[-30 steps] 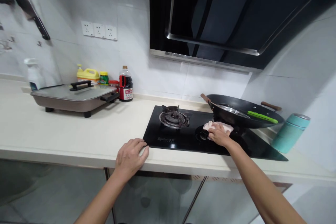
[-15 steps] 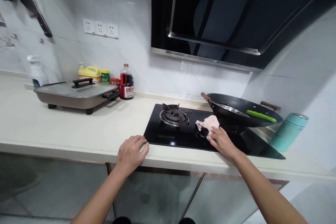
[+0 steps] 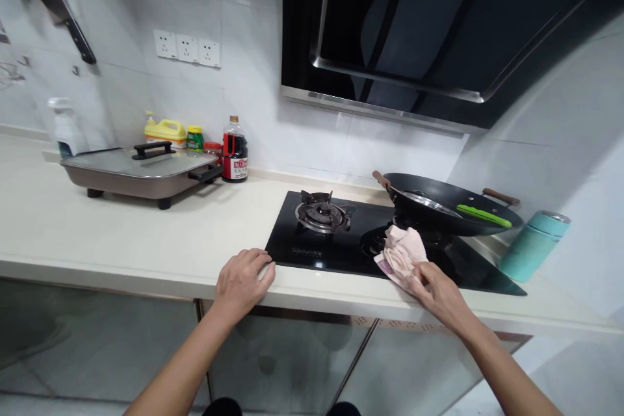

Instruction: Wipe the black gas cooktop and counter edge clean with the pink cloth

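My right hand point(image 3: 436, 289) grips a crumpled pale pink cloth point(image 3: 405, 252) at the front edge of the black glass gas stove point(image 3: 351, 259). The cloth lies over the stove's front and partly hides the control knob point(image 3: 373, 244). Resting on the counter at the stove's left front corner, my left hand point(image 3: 244, 278) holds nothing, its fingers loosely bent and the thumb apart. The left burner point(image 3: 322, 213) is bare. A black wok point(image 3: 439, 218) with wooden handles sits on the right burner, with a metal lid or disc and a green-handled utensil point(image 3: 483, 215) in it.
A teal bottle point(image 3: 533, 247) leans or stands right of the stove. Left on the counter are a lidded electric pan point(image 3: 131, 185), a soy sauce bottle point(image 3: 234, 153) and a spray bottle point(image 3: 67, 127). A range hood point(image 3: 390, 32) hangs above; a knife point(image 3: 73, 36) hangs on the wall.
My right hand has moved the cloth slightly right and toward me, from the knob to the stove's front edge. My left hand stays at the corner.
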`<state>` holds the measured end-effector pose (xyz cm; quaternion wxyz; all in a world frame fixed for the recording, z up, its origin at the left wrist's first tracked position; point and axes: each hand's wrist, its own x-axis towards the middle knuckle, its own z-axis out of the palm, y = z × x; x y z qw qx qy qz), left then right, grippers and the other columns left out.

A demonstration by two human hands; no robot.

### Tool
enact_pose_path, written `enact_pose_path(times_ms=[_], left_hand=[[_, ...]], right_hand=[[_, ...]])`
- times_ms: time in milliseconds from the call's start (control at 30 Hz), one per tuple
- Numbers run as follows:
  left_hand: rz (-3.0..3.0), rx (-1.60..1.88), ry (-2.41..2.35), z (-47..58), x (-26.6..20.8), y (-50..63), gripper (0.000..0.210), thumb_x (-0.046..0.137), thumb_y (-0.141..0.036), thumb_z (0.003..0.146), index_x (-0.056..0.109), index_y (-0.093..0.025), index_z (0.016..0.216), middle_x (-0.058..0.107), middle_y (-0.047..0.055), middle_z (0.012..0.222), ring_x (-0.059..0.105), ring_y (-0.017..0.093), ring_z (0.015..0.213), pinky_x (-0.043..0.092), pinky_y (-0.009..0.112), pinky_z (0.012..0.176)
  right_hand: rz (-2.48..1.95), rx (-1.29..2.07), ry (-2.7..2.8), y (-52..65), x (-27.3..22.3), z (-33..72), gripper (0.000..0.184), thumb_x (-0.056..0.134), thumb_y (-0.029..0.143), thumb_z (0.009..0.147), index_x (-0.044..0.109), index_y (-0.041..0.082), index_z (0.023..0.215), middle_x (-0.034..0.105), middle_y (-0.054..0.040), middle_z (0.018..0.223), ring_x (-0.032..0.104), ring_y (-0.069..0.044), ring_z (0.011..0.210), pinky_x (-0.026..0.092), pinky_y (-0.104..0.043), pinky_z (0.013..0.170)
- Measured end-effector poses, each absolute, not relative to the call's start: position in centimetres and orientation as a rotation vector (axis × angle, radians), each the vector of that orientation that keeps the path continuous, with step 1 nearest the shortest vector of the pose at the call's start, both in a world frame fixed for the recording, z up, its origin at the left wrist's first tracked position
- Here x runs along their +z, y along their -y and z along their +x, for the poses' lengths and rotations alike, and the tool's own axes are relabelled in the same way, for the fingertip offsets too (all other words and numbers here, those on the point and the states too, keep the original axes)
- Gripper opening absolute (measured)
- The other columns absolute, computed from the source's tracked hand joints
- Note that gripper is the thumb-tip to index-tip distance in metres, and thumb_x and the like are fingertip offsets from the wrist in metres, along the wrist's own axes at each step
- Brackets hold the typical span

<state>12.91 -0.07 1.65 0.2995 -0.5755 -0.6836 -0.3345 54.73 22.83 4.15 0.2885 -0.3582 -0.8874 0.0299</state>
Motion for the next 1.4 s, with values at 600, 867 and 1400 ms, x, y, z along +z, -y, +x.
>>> enact_pose_path(times_ms=[600, 867, 1400], left_hand=[[-1.533, -0.873, 1.776, 12.8, 1.5, 0.1, 0.019, 0.055, -0.030, 0.098, 0.073, -0.023, 0.095, 0.077, 0.003, 0.104, 0.070, 0.021, 0.091, 0.052, 0.035, 0.081], [-1.537, -0.876, 1.736, 12.6, 1.5, 0.1, 0.020, 0.056, -0.031, 0.098, 0.074, -0.022, 0.096, 0.077, 0.004, 0.105, 0.070, 0.021, 0.092, 0.053, 0.036, 0.080], [-1.507, -0.820, 1.728, 12.7, 1.7, -0.1, 0.020, 0.057, -0.033, 0.098, 0.073, -0.022, 0.094, 0.077, 0.004, 0.101, 0.071, 0.022, 0.088, 0.053, 0.034, 0.075]], right_hand=[[-1.157, -0.387, 2.327, -23.1, 2.4, 52.1, 0.039, 0.045, 0.048, 0.101, 0.073, 0.022, 0.102, 0.058, -0.0149, 0.129, 0.053, -0.033, 0.113, 0.045, -0.048, 0.094], [-1.572, -0.195, 2.270, -27.2, 3.2, 59.2, 0.042, 0.041, 0.055, 0.096, 0.065, 0.022, 0.108, 0.067, -0.0112, 0.098, 0.060, -0.032, 0.099, 0.046, -0.039, 0.079], [-1.562, 0.238, 2.321, -35.6, 7.3, 54.6, 0.052, 0.027, 0.055, 0.101, 0.065, 0.031, 0.127, 0.070, -0.0045, 0.124, 0.066, -0.028, 0.107, 0.048, -0.038, 0.092]])
